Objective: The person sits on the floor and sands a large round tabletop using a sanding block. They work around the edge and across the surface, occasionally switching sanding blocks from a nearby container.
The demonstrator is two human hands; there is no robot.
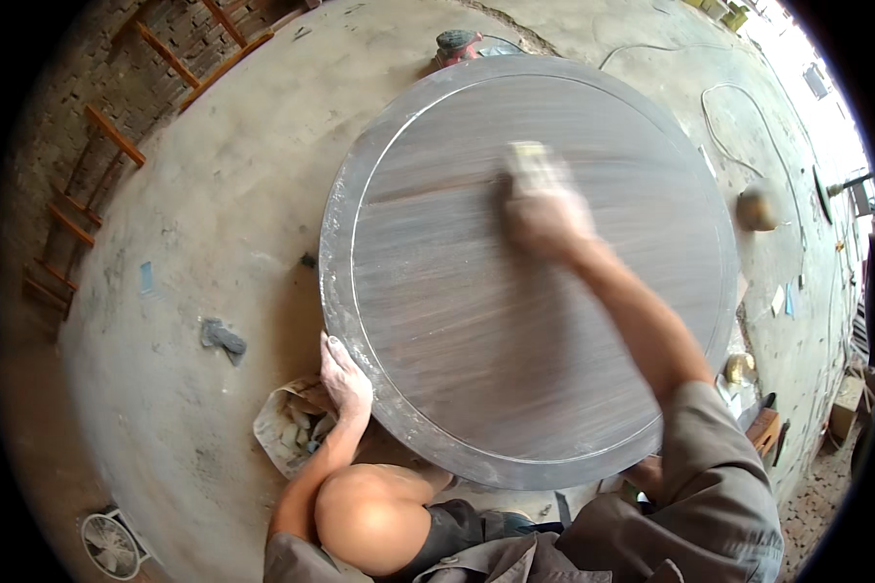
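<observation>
A large round grey-brown wooden tabletop (457, 321) fills the middle, with a pale ring line near its rim and white dust along the left edge. My right hand (549, 219), smeared by motion, presses a pale yellowish-white pad (529, 155) onto the upper middle of the surface; it looks like a sanding pad, but blur hides its exact kind. At the lower left rim my left hand (345, 379), whitened with dust, grips the tabletop's edge. Its fingers are partly hidden there.
A red and black power tool (455, 47) lies beyond the far rim. An open sack (292, 423) stands beside my left forearm, a dark rag (224, 340) farther left. Cables (739, 117) and a round brownish object (756, 208) are on the right. A fan (112, 546) stands lower left.
</observation>
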